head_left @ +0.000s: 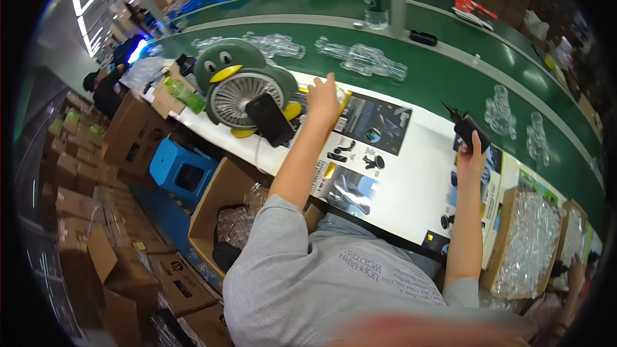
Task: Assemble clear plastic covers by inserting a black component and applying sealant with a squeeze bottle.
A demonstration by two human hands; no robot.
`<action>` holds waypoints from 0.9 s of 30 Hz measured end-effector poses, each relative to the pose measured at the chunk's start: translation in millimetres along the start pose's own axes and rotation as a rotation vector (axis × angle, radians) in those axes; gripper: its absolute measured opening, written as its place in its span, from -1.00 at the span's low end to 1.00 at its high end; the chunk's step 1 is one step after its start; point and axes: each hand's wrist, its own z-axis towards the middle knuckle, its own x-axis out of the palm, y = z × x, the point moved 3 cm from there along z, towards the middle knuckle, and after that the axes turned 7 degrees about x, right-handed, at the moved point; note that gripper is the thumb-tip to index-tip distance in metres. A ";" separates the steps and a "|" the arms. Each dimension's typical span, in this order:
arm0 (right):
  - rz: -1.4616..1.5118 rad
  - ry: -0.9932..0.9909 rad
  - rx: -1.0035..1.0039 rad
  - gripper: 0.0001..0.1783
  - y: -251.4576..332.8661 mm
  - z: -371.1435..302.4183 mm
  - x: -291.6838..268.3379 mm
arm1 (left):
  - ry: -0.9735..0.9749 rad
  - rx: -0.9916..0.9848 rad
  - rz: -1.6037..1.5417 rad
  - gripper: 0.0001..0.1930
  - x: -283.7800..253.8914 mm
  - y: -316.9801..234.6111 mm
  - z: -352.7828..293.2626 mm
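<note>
My right hand (472, 157) is wrapped round a black handheld device with a pointed nozzle (472, 130), held above the right part of the white worktop (411, 186). Toward the middle, my left hand (323, 99) reaches over the worktop with its fingers apart, beside a small white item (340, 93) and a yellow-edged box. To its left stands a green penguin-shaped fan (244, 96) with a round grille. A dark phone (270, 120) is propped in front of that fan. Printed black-and-white card sheets (373, 125) lie between my hands.
Clear plastic trays (363, 60) lie along the green conveyor (430, 80); a water bottle (375, 0) stands beyond. At right, a carton (508, 241) holds clear plastic pieces. An open carton (209, 218) and blue stool (183, 167) are at left. Another person's hand (574, 276) shows at lower right.
</note>
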 end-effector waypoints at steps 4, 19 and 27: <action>0.181 0.037 0.004 -0.78 15.4 -3.4 10.7 | 0.099 -0.040 -0.253 -0.19 9.9 4.7 -4.8; -0.166 0.064 -0.097 -0.73 30.1 -40.4 32.7 | 0.020 0.261 -1.499 -0.34 2.0 -133.0 -37.4; -0.346 0.062 -0.153 -0.68 17.9 -54.1 41.6 | -0.072 0.327 -1.351 -0.37 3.5 -130.5 -48.6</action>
